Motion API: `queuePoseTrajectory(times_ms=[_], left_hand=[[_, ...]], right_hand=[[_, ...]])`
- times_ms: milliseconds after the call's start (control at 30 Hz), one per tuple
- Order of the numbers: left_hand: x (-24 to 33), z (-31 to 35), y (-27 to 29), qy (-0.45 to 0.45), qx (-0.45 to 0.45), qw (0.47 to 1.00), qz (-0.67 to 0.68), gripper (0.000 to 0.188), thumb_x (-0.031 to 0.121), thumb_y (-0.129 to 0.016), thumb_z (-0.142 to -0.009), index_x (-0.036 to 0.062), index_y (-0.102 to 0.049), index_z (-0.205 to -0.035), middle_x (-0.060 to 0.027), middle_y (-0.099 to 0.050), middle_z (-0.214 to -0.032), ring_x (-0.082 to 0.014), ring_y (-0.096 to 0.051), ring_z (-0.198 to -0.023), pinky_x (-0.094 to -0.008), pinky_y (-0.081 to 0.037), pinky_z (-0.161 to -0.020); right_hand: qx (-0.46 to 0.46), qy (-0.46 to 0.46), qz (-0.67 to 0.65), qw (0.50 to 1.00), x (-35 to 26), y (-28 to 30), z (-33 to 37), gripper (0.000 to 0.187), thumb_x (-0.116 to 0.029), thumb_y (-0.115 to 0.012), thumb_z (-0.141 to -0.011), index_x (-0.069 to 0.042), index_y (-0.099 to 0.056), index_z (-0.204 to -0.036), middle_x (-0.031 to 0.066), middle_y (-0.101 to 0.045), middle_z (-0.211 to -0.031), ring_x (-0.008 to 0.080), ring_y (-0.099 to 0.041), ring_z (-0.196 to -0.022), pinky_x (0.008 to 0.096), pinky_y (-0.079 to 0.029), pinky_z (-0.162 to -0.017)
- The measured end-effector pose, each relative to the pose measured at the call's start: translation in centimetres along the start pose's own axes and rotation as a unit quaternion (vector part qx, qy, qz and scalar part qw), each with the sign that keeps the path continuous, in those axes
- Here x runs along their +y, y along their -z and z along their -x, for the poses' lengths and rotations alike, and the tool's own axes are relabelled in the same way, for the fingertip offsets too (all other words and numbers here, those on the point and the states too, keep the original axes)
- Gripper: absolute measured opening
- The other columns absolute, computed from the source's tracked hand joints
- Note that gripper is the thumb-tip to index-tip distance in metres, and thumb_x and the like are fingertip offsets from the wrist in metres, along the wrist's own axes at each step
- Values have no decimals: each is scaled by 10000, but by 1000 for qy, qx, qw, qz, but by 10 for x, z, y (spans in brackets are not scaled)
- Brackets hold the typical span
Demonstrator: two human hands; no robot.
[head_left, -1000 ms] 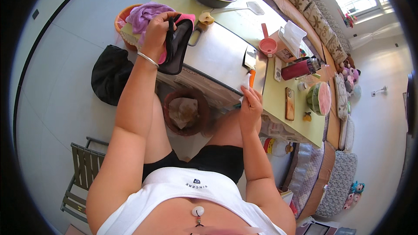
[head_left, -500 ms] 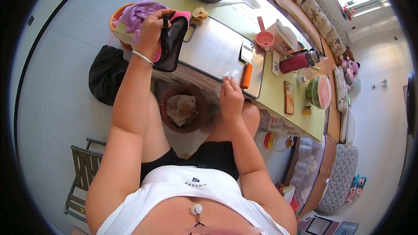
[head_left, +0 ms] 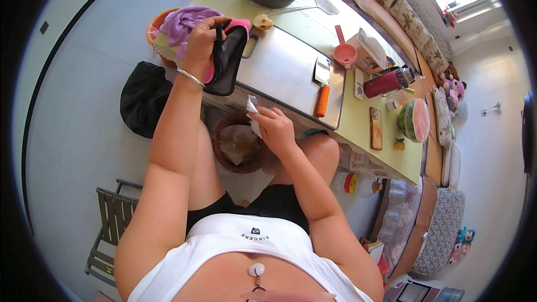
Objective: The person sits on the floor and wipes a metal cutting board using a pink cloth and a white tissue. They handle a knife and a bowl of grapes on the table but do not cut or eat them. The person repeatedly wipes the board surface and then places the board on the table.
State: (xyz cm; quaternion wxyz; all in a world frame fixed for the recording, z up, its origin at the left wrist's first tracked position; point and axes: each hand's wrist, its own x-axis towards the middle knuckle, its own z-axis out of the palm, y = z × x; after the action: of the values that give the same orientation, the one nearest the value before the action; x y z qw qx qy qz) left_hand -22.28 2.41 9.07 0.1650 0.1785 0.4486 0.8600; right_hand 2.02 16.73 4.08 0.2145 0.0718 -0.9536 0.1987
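My left hand (head_left: 203, 43) grips a black and pink item (head_left: 230, 61) with a dark flat panel and a black strap; its exact kind is unclear. It hangs at the near left edge of the table. In my right hand (head_left: 275, 127), a crumpled white tissue (head_left: 252, 104) is pinched between fingers and thumb. That hand is above a brown waste bin (head_left: 217, 154) between my knees, which has crumpled paper in it. Beyond both hands, a metal cutting board (head_left: 288, 61) lies on the table, with an orange-handled cleaver (head_left: 323, 100) resting on its right part.
The green tabletop (head_left: 349, 109) also bears a colander (head_left: 273, 1) of dark round fruit, a white spatula (head_left: 325, 5), a phone (head_left: 376, 128), a thermos (head_left: 387, 82) and a cut watermelon (head_left: 414, 120). A purple cloth (head_left: 187, 22) lies at the left corner. A folding chair (head_left: 109, 218) stands lower left.
My right hand has moved left with the tissue, from the board's near edge to above the bin. My left hand still holds the black and pink item in about the same place.
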Motion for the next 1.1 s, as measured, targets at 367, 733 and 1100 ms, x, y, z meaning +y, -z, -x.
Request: queuePoseTrajectory(times_ms=[367,733,1100], left_hand=[[21,4,10,-41,14,992,115,401,-19,-522,-732,-89,-619,-1115,-105,-656,-909,-157,-645,-762,-250,-559,-713],[37,12,-1,-232,55,963,122,452,-83,-497,-729,-88,-592,-1171,-144,-647,-1099,-217,-654,-980,-305,-549,-908],[14,11,-18,-149,13,979,137,462,-84,-505,-729,-61,-603,-1179,-135,-632,-1147,-191,-631,-1010,-284,-529,-920]], right_hand=[[125,-137,60,981,27,51,24,395,25,-686,-803,-50,-655,-1190,171,-637,-1119,332,-626,-1002,358,-517,-845],[89,-57,151,983,26,7,-23,406,-9,-699,-734,-152,-702,-1114,73,-636,-1055,283,-635,-919,370,-533,-756],[39,35,16,998,14,26,-20,264,21,-657,-727,-128,-724,-934,55,-653,-891,255,-640,-759,357,-527,-642]])
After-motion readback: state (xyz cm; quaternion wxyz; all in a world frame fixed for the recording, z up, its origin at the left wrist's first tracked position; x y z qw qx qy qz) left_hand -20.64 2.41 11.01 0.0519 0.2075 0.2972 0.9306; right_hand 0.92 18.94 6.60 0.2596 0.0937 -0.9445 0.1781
